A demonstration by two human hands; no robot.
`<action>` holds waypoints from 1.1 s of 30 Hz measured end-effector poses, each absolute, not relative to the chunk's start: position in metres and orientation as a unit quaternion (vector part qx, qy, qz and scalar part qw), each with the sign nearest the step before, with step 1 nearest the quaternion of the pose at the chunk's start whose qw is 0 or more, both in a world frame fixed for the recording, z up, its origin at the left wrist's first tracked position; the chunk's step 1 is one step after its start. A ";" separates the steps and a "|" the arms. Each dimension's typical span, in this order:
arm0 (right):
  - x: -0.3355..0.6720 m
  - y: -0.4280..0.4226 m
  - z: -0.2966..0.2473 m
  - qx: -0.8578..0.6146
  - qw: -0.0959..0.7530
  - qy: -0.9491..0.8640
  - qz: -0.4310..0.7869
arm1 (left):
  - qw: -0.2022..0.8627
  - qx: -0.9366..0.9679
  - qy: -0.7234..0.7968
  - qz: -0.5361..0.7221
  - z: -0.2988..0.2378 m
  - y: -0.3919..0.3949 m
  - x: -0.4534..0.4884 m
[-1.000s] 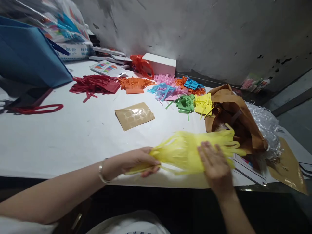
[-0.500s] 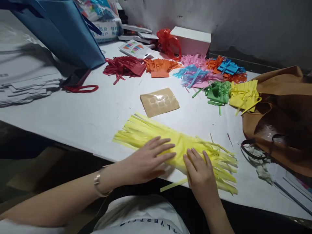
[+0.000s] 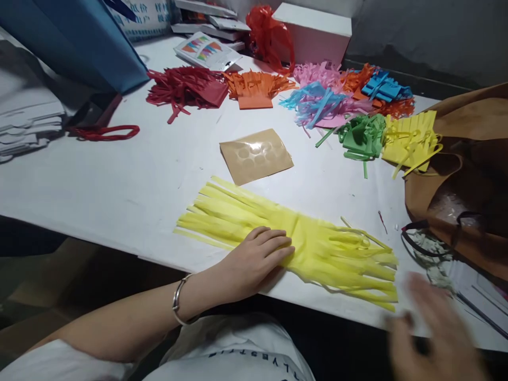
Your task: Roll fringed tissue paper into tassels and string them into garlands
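I see the left hand (image 3: 254, 259) lying flat and open, palm down, on the yellow fringed paper (image 3: 317, 246). Its fingers press on the uncut middle band of the sheet and grip nothing. The paper lies spread on the white counter (image 3: 119, 180), close to the near edge, with its cut strips pointing out to both sides. A thin bracelet (image 3: 178, 301) sits on the left wrist.

The right hand (image 3: 432, 328) is at the lower right, past the right end of the strips and off the paper. It is much blurred. The fingers look spread and I see nothing in it.

Just behind the yellow paper lies a brown sticker sheet (image 3: 256, 155) with round marks. Farther back there is a row of fringed paper piles: red (image 3: 182, 90), orange (image 3: 256, 84), green (image 3: 363, 135) and a smaller yellow one (image 3: 410, 140). A brown bag (image 3: 468, 174) stands open at the right, touching the small yellow pile. A blue bag (image 3: 75, 37) and a white box (image 3: 317, 32) are at the far side.
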State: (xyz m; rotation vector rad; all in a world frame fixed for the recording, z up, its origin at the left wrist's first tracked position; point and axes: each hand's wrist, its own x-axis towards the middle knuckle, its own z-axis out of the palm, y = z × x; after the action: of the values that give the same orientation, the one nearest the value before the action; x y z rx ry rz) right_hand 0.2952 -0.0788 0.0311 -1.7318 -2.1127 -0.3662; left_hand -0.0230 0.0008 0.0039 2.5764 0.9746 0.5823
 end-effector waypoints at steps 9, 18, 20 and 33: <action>0.203 -0.042 -0.007 -0.395 0.285 -0.873 0.004 | 0.197 0.900 0.333 0.198 0.010 0.001 -0.029; 0.211 -0.050 0.004 -0.411 0.286 -0.864 0.047 | 0.195 0.905 0.314 0.210 0.014 -0.003 -0.041; 0.208 -0.047 0.006 -0.430 0.293 -0.851 0.066 | 0.202 0.899 0.326 0.212 0.016 -0.004 -0.040; 0.194 0.020 0.016 -0.627 0.092 -0.771 0.057 | 0.099 0.842 0.528 -0.051 0.040 0.051 -0.015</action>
State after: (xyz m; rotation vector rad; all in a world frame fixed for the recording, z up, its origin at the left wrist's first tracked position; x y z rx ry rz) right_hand 0.1937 0.0203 0.0155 -1.8635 -2.2909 0.1699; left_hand -0.0146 0.0507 0.0401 2.4887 1.5625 -0.1494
